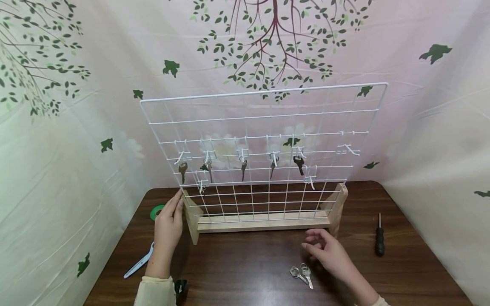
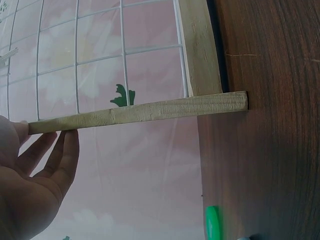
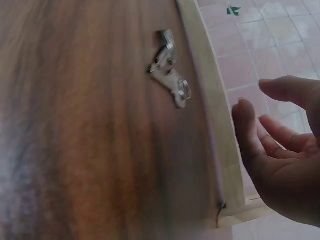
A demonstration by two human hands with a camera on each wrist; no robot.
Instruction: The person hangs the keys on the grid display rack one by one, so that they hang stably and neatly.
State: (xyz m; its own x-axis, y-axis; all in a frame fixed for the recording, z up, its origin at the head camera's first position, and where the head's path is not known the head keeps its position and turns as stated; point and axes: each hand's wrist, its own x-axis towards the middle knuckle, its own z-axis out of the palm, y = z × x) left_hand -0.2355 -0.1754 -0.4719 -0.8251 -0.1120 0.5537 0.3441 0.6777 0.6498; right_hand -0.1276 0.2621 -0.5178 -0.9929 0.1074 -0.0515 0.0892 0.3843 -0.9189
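A white wire grid (image 1: 264, 114) stands upright in a wooden stand (image 1: 264, 225). Several keys, among them a dark key (image 1: 299, 165) and a brownish key (image 1: 183, 171), hang from white hooks on the grid. My left hand (image 1: 168, 223) grips the upper end of the stand's left side post (image 2: 140, 111), thumb on one face and fingers on the other. Loosely bent, my right hand (image 1: 325, 250) hovers over the table and holds nothing. Two silver keys (image 1: 307, 274) with rings lie on the table just left of it; they appear blurred in the right wrist view.
On the brown table, a screwdriver (image 1: 379, 242) lies at the right. A green tape roll (image 1: 156, 211) and a light blue-handled tool (image 1: 139, 261) lie at the left. Beside the left sleeve is a small black object (image 1: 180, 285). A leaf-patterned curtain (image 1: 245, 51) hangs behind.
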